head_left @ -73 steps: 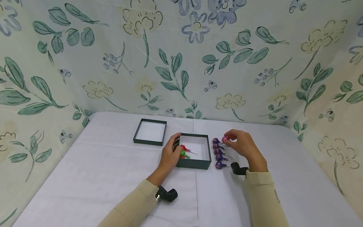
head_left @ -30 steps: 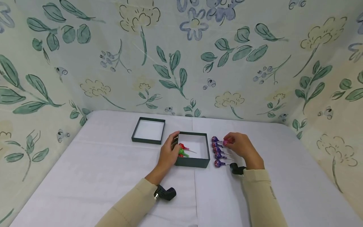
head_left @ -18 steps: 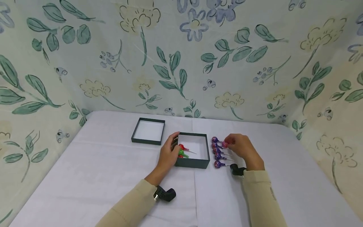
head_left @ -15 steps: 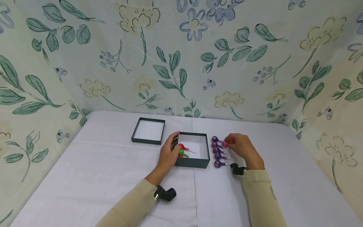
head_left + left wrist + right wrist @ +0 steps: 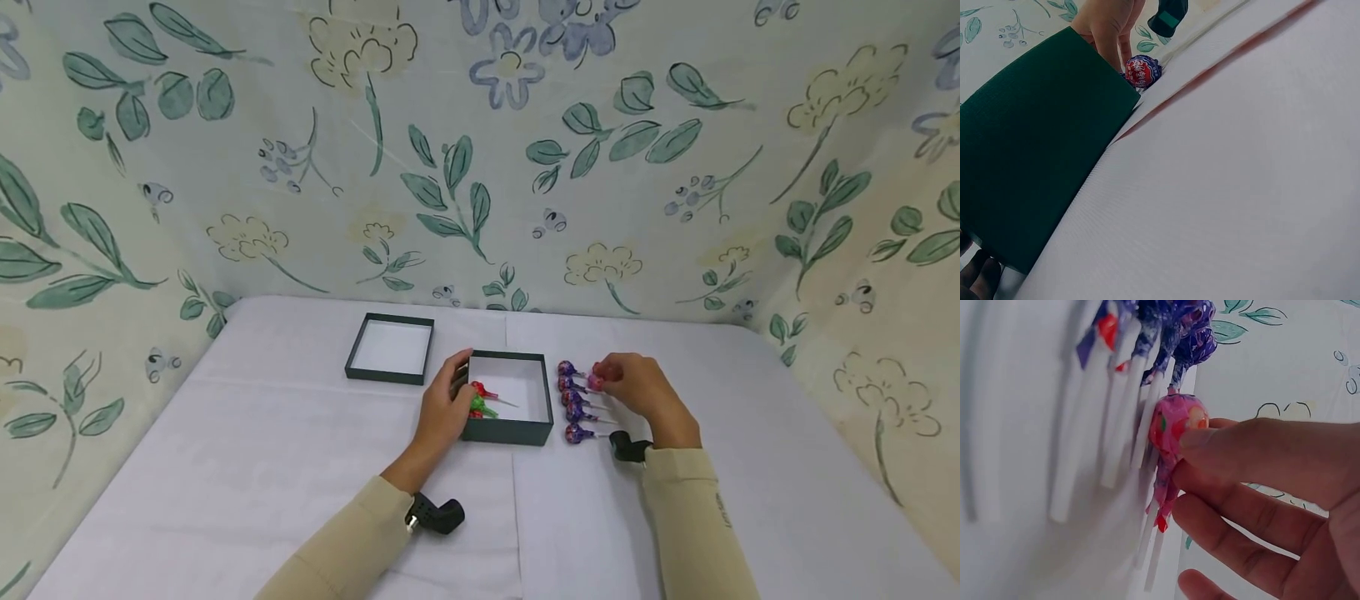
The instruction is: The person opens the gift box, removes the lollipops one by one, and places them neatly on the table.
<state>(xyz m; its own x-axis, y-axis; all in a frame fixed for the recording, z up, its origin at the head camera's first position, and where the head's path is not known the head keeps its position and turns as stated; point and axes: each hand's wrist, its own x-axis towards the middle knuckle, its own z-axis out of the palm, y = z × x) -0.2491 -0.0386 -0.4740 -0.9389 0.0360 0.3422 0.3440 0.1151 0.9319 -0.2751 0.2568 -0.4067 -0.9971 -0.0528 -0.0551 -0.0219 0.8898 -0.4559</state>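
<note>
My left hand (image 5: 442, 408) grips the left wall of a dark green box (image 5: 507, 431), fingers outside and thumb at the rim. Inside lie a red lollipop (image 5: 483, 390) and a green lollipop (image 5: 482, 406), with another bit of red beside them. My right hand (image 5: 641, 387) pinches a pink lollipop (image 5: 1175, 419) by its head, between thumb and fingers. Two white sticks show below its wrapper; whether a second pink one lies behind, I cannot tell. Just left of it, several purple lollipops (image 5: 575, 398) lie in a column, sticks pointing right.
A shallow dark green lid (image 5: 386, 377) with a white inside lies behind and left of the box. White cloth (image 5: 262, 450) covers the table. A flower-printed curtain (image 5: 450, 275) rises at the back and sides. Each wrist wears a black camera (image 5: 438, 515).
Over the last seconds my right hand has brought the pink lollipop slightly nearer to me, beside the far end of the purple column. My left hand keeps its grip on the box.
</note>
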